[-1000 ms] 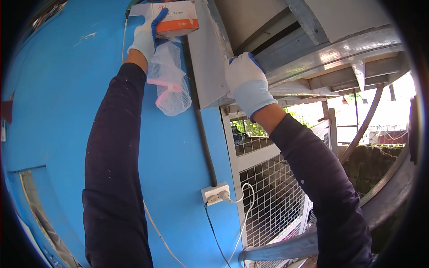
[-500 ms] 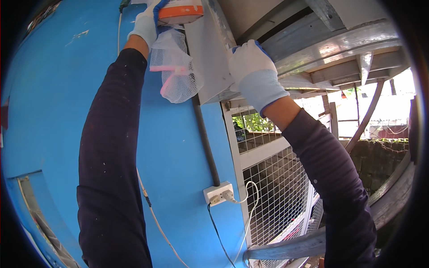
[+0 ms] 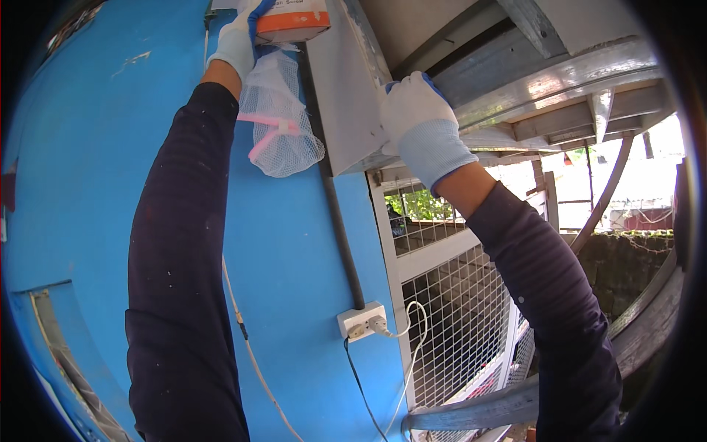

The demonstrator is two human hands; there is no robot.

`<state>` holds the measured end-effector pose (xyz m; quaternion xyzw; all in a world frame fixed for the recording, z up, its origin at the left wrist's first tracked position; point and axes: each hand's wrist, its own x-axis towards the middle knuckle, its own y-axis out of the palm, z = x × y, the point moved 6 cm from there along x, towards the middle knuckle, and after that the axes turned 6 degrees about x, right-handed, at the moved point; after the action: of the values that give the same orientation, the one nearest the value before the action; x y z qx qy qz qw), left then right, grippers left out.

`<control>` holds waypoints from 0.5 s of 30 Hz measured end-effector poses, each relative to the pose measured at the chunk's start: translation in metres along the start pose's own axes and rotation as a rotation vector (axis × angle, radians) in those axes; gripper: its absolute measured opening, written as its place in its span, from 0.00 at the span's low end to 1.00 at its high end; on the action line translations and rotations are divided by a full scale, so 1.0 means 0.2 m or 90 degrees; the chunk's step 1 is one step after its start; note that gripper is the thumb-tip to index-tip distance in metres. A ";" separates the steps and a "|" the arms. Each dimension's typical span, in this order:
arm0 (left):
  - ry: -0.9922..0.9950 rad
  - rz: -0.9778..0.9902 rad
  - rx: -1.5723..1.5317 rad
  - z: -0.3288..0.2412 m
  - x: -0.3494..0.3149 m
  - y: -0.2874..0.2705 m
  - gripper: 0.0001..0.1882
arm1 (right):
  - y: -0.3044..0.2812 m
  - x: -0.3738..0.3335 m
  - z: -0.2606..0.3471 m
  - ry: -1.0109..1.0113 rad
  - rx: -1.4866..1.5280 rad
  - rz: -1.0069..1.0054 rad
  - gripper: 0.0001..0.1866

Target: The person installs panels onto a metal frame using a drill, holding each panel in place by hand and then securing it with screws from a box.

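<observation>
High at the upper left, my left hand (image 3: 239, 40), in a white and blue work glove, is closed at the left side of an orange-and-white cardboard box (image 3: 294, 29). Below the box hangs a white mesh bag (image 3: 283, 151) with a pink band; its upper end is hidden near the glove. My right hand (image 3: 416, 110), gloved the same way, is curled up against the edge of a grey boxed beam (image 3: 339, 88). Its fingertips are turned away, so whatever they grip there does not show.
Behind is a blue wall (image 3: 287, 258) with a dark conduit (image 3: 335, 214) running down to a white socket outlet (image 3: 362, 322), plugs and cords attached. A white wire-mesh gate (image 3: 456, 317) stands to the right. Overhead runs a metal-edged ledge (image 3: 545, 85); a curved wooden rail (image 3: 479, 410) crosses below.
The box and my left hand have shifted slightly left, and the mesh bag has swung left and a little lower. My right hand stays nearly where it was at the beam edge.
</observation>
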<state>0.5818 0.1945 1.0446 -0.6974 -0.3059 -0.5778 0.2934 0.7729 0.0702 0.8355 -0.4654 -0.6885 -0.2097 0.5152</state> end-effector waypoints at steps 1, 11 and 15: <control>0.001 0.004 -0.002 -0.02 -0.01 0.03 0.45 | 0.03 0.01 -0.03 0.037 0.050 -0.040 0.16; -0.145 0.100 -0.035 -0.14 -0.35 -0.07 0.24 | 0.18 0.06 -0.15 0.092 0.185 -0.175 0.13; -0.103 0.017 0.031 -0.35 -0.88 -0.49 0.23 | 0.09 -0.11 -0.01 -0.023 0.192 -0.086 0.13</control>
<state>0.4367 0.1885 0.8879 -0.7385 -0.3333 -0.5079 0.2924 0.7902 0.0683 0.8133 -0.3393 -0.7507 -0.1297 0.5518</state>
